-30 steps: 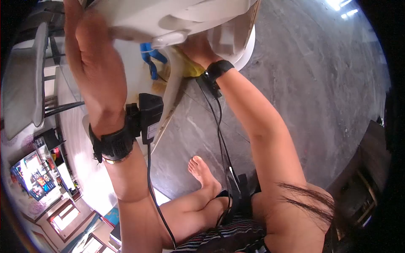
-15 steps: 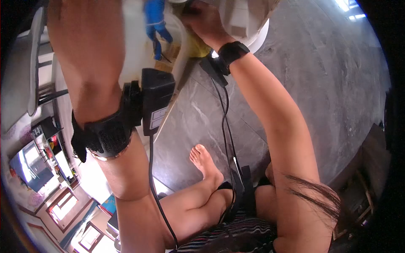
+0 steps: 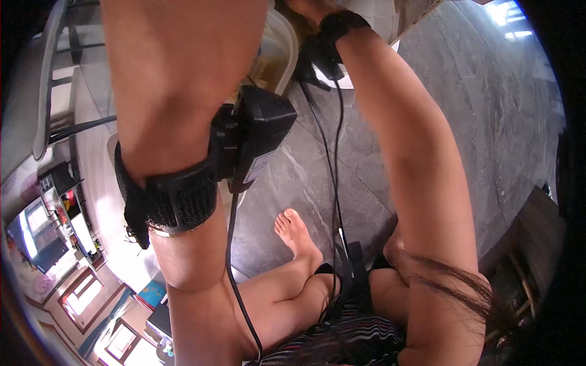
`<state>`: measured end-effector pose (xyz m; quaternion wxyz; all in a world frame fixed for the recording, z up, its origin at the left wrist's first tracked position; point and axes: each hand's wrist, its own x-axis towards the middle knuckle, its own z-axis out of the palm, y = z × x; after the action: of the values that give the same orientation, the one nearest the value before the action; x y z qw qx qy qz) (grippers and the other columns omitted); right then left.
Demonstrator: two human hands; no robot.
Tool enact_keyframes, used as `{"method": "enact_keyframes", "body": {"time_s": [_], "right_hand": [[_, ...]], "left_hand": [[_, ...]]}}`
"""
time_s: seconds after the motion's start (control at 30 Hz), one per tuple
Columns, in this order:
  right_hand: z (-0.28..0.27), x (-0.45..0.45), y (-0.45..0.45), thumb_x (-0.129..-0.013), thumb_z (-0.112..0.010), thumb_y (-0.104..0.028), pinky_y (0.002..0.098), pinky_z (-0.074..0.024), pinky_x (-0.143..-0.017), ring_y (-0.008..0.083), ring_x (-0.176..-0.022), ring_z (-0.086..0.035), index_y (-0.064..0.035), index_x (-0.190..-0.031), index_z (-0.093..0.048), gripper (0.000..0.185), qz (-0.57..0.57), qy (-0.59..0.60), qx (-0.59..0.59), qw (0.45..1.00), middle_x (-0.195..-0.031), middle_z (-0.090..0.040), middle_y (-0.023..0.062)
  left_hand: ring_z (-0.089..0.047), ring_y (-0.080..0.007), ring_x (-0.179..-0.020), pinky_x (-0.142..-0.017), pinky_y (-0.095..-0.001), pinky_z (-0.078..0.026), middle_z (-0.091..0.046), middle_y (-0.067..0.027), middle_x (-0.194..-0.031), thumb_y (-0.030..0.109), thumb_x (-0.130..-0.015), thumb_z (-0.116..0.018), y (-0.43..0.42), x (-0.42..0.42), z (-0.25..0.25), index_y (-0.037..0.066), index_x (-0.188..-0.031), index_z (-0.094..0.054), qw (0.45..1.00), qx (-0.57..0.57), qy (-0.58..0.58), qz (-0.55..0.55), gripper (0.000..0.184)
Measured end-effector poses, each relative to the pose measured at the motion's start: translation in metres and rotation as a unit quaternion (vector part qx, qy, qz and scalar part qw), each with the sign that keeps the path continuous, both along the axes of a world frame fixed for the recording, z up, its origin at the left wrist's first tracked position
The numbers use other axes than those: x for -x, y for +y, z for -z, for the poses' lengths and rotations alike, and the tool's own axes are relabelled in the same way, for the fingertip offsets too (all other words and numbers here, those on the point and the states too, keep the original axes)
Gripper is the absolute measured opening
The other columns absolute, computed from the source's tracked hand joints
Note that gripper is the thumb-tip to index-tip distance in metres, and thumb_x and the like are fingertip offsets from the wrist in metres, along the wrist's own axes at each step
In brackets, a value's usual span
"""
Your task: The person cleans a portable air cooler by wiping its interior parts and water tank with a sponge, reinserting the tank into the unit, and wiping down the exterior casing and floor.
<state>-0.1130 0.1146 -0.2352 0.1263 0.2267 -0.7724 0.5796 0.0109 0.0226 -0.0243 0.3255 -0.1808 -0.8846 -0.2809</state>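
My left hand (image 3: 177, 55) reaches up past a black wrist strap, its back close to the camera. The top edge cuts off its fingers, so its grip does not show. Beside it is the pale rounded rim of a plastic container (image 3: 293, 49), with brownish-yellow contents partly hidden behind the hand. My right hand (image 3: 310, 8) is at the top edge, near that container and beyond another black strap (image 3: 342, 27). Only part of this hand shows, and whatever it touches is dark and unclear.
Black cables (image 3: 336, 152) run from the wrist devices down to my lap. A bare foot (image 3: 297, 235) rests on the grey marbled floor (image 3: 488, 122). A metal-framed chair (image 3: 52, 79) stands at left; a television (image 3: 39, 235) is beyond it.
Both hands have moved upward, and the left also to the right. The blue tool with dark tips seen by the container is now hidden, and less of my right hand shows.
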Motion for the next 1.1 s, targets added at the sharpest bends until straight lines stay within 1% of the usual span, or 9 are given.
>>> {"method": "enact_keyframes", "body": {"time_s": [0.2, 0.53, 0.6, 0.63, 0.7, 0.93, 1.0, 1.03, 1.1], "right_hand": [[-0.006, -0.006, -0.005, -0.087, -0.053, -0.019, 0.0361, -0.0456, -0.079, 0.0236, -0.09, -0.058, -0.0034, -0.103, -0.059, 0.023, -0.004, 0.082, -0.087, 0.993, -0.096, -0.062, 0.0121], [-0.013, -0.016, -0.001, -0.088, -0.052, -0.02, 0.0369, -0.0454, -0.079, 0.0247, -0.091, -0.058, -0.0039, -0.104, -0.058, 0.024, -0.008, 0.133, -0.119, 0.984, -0.097, -0.062, 0.0127], [-0.014, -0.016, 0.005, -0.088, -0.052, -0.02, 0.037, -0.0454, -0.079, 0.025, -0.091, -0.058, -0.004, -0.104, -0.058, 0.024, -0.007, 0.133, -0.124, 0.983, -0.097, -0.062, 0.0129], [-0.015, -0.014, 0.007, -0.088, -0.052, -0.02, 0.0371, -0.0454, -0.08, 0.0251, -0.091, -0.058, -0.0041, -0.104, -0.058, 0.024, -0.005, 0.131, -0.126, 0.983, -0.097, -0.062, 0.0129], [-0.015, -0.008, 0.011, -0.088, -0.052, -0.02, 0.0372, -0.0454, -0.08, 0.0253, -0.092, -0.058, -0.0042, -0.104, -0.058, 0.024, -0.007, 0.125, -0.128, 0.984, -0.097, -0.062, 0.0131], [-0.018, 0.001, 0.008, -0.088, -0.051, -0.021, 0.0378, -0.0453, -0.08, 0.0261, -0.092, -0.058, -0.0045, -0.105, -0.058, 0.025, -0.005, 0.128, -0.127, 0.984, -0.098, -0.062, 0.0135], [-0.019, -0.001, 0.006, -0.088, -0.051, -0.021, 0.0379, -0.0452, -0.08, 0.0263, -0.092, -0.058, -0.0046, -0.105, -0.058, 0.025, -0.01, 0.144, -0.126, 0.981, -0.098, -0.062, 0.0136], [-0.017, -0.003, 0.005, -0.088, -0.051, -0.021, 0.038, -0.0452, -0.08, 0.0264, -0.092, -0.058, -0.0046, -0.105, -0.058, 0.025, -0.007, 0.151, -0.126, 0.98, -0.098, -0.062, 0.0137], [-0.02, -0.008, 0.001, -0.088, -0.05, -0.021, 0.0382, -0.0452, -0.08, 0.0266, -0.092, -0.058, -0.0047, -0.105, -0.058, 0.025, -0.005, 0.174, -0.125, 0.977, -0.099, -0.062, 0.0138]], "left_hand": [[-0.056, -0.0155, -0.096, -0.076, -0.024, -0.05, -0.056, -0.0107, -0.101, 0.021, -0.097, -0.043, 0.0, 0.001, -0.001, 0.0, -0.135, -0.036, 1.0, -0.008, -0.007, 0.009, 0.043], [-0.056, -0.0149, -0.094, -0.073, -0.0231, -0.051, -0.056, -0.0103, -0.1, 0.02, -0.097, -0.043, 0.009, -0.004, -0.005, 0.0, -0.134, -0.037, 0.993, -0.101, -0.039, 0.048, 0.043], [-0.056, -0.013, -0.092, -0.068, -0.0216, -0.05, -0.056, -0.0103, -0.102, 0.015, -0.095, -0.046, 0.015, -0.005, -0.003, 0.0, -0.134, -0.037, 0.998, -0.052, -0.022, -0.018, 0.042], [-0.056, -0.013, -0.092, -0.068, -0.0216, -0.05, -0.056, -0.0103, -0.102, 0.015, -0.095, -0.046, 0.015, -0.005, -0.004, 0.0, -0.134, -0.037, 0.998, -0.051, -0.024, -0.017, 0.042], [-0.057, -0.0131, -0.094, -0.069, -0.0215, -0.05, -0.057, -0.0113, -0.108, 0.012, -0.093, -0.05, 0.008, -0.005, -0.007, 0.001, -0.133, -0.038, 0.99, 0.132, 0.033, -0.03, 0.043], [-0.058, -0.0144, -0.096, -0.071, -0.0207, -0.051, -0.056, -0.0132, -0.115, 0.009, -0.092, -0.051, -0.023, 0.013, 0.009, 0.001, -0.132, -0.04, 0.964, 0.21, 0.151, -0.061, 0.042], [-0.059, -0.0156, -0.096, -0.07, -0.0202, -0.051, -0.055, -0.0135, -0.118, 0.008, -0.091, -0.051, -0.012, 0.009, 0.016, 0.0, -0.13, -0.042, 0.988, 0.044, 0.138, 0.047, 0.041], [-0.059, -0.0156, -0.096, -0.07, -0.0202, -0.051, -0.055, -0.0135, -0.118, 0.008, -0.091, -0.051, -0.016, 0.013, 0.013, 0.0, -0.13, -0.042, 0.988, 0.043, 0.138, 0.048, 0.041], [-0.059, -0.0141, -0.096, -0.07, -0.0197, -0.052, -0.054, -0.0119, -0.12, 0.007, -0.091, -0.052, -0.029, 0.024, 0.006, 0.0, -0.131, -0.041, 0.958, 0.208, 0.196, -0.011, 0.042]]}}
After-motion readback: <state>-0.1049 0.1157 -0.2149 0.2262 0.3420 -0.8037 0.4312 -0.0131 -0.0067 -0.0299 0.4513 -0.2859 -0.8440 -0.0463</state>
